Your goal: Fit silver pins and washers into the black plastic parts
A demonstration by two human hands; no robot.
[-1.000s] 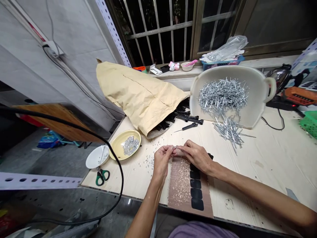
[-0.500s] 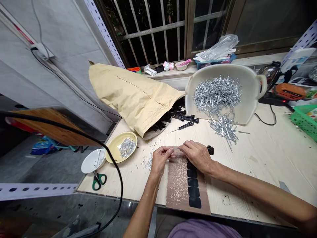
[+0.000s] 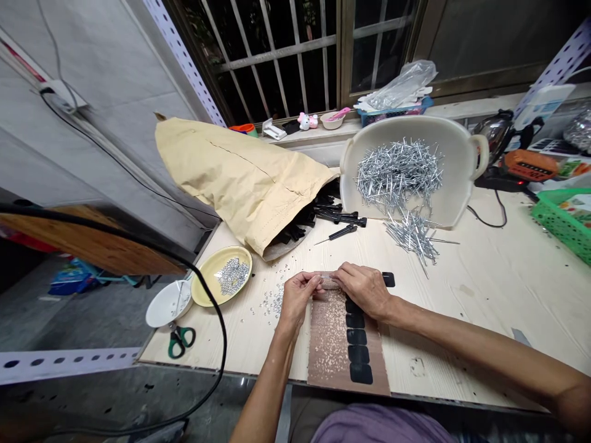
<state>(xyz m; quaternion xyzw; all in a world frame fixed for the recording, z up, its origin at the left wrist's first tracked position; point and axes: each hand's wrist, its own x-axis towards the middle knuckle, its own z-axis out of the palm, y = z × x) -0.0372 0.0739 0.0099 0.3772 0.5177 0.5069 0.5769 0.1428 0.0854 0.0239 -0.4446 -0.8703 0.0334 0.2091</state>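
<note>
My left hand (image 3: 302, 292) is closed, thumb and fingertips pinching one end of a thin silver metal pin (image 3: 325, 276). The other end runs into the closed fingers of my right hand (image 3: 364, 288), just above the far end of a brown board (image 3: 325, 344). Beyond my right hand a black plastic end (image 3: 389, 279) shows; whether that hand holds it is hidden. Down the board's right side lies a column of flat black pieces (image 3: 357, 337), the upper ones partly covered by my right hand. Pale specks are scattered over the board's left part.
A paper sack (image 3: 244, 178) spills black plastic pieces (image 3: 339, 215). A tipped white basin (image 3: 457, 191) holds many metal pins (image 3: 399, 172). Small metal bits lie in a yellow dish (image 3: 210, 295), beside a white bowl (image 3: 159, 311) and green-handled scissors (image 3: 181, 339). A black cable (image 3: 225, 332) hangs at left.
The view has shifted slightly, so the scene sits a little further left. Both hands keep nearly the same pose around the metal pin.
</note>
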